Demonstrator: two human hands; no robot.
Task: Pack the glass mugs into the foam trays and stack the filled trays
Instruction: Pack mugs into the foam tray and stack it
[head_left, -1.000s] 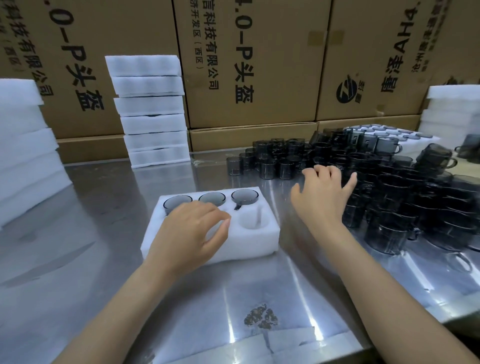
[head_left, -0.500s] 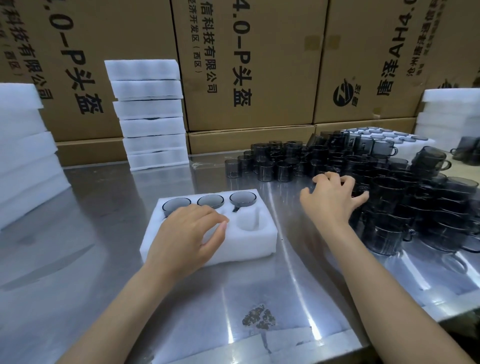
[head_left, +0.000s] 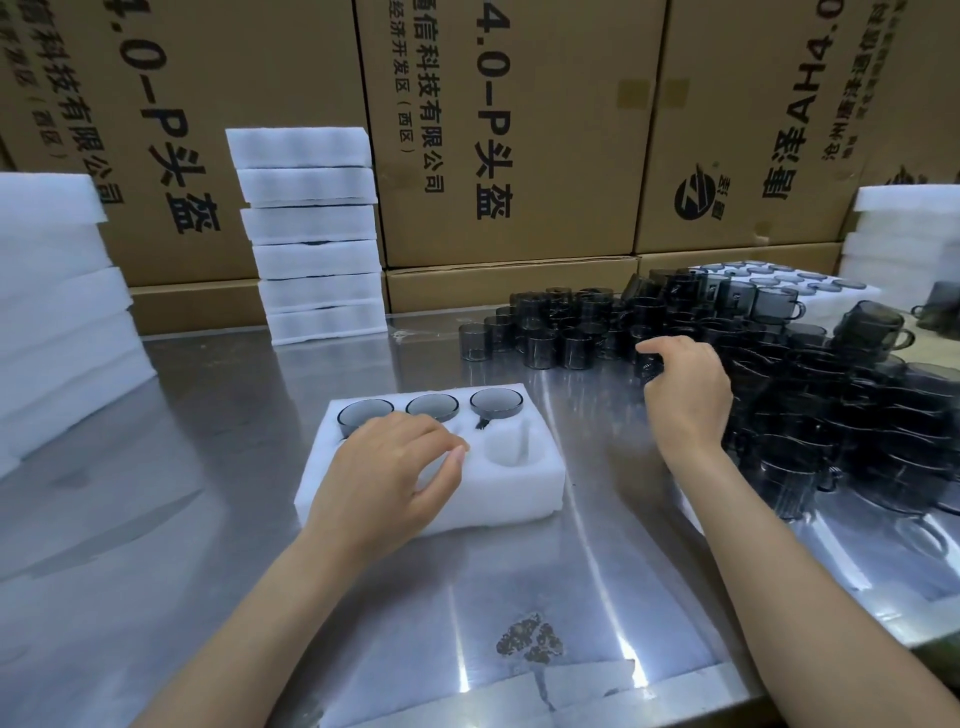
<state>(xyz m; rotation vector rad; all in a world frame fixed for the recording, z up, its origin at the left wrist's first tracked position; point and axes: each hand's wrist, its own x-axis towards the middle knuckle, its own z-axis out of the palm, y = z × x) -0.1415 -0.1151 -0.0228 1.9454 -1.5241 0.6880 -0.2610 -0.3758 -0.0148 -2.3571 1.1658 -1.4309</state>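
A white foam tray (head_left: 498, 499) lies on the steel table in front of me. Its back row holds three smoky glass mugs (head_left: 432, 406), and the front right pocket (head_left: 511, 449) is empty. My left hand (head_left: 395, 467) rests on the tray's front left part with loosely bent fingers, hiding the pockets beneath it. My right hand (head_left: 685, 387) is at the left edge of a big pile of dark glass mugs (head_left: 831, 405). Its fingers curl round one mug (head_left: 649, 364) there.
Stacks of foam trays stand at the back (head_left: 311, 234), the far left (head_left: 52, 312) and the far right (head_left: 904, 234). A filled tray (head_left: 779, 278) lies behind the pile. Cardboard boxes (head_left: 519, 130) wall off the back. The table's front edge (head_left: 571, 696) is near me.
My right hand went from spread fingers above the pile to fingers curled round a mug at the pile's left edge. My left hand stayed on the tray.
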